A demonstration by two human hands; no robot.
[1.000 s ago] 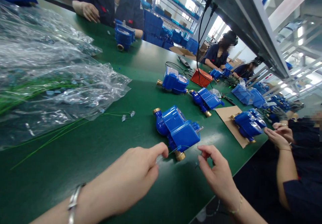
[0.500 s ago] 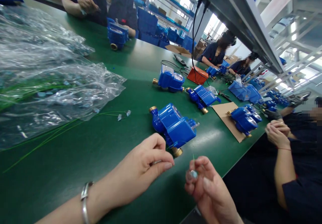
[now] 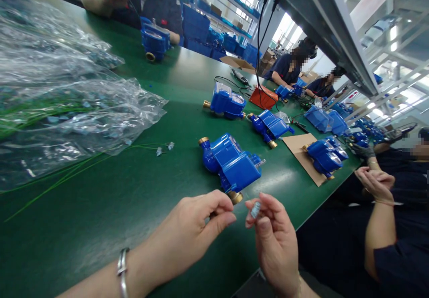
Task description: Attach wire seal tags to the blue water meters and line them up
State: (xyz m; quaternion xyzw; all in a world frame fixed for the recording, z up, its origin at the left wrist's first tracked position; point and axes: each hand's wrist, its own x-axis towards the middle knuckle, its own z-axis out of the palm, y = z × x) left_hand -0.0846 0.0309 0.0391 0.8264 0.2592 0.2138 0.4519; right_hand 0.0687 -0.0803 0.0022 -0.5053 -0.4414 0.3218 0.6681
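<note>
A blue water meter [image 3: 231,163] with brass ends lies on the green table [image 3: 134,199] just beyond my hands. My right hand [image 3: 273,237] is closed in a pinch on a small clear-blue seal tag [image 3: 255,209], held upright at the fingertips. My left hand [image 3: 196,231], a metal bracelet on its wrist, pinches something thin beside the meter's near brass end [image 3: 235,196]; I cannot make out what. The two hands are a few centimetres apart.
Clear plastic bags [image 3: 63,97] with green wires and tags fill the left of the table. More blue meters [image 3: 228,103] [image 3: 271,127] [image 3: 323,157] lie beyond, one on cardboard [image 3: 301,153]. Other people sit at the far side and at the right edge, one with clasped hands [image 3: 375,182].
My right hand rose and closed on the seal tag, turning it upright. My left hand drew back from the meter's brass end into a tighter pinch. The view shifted slightly.
</note>
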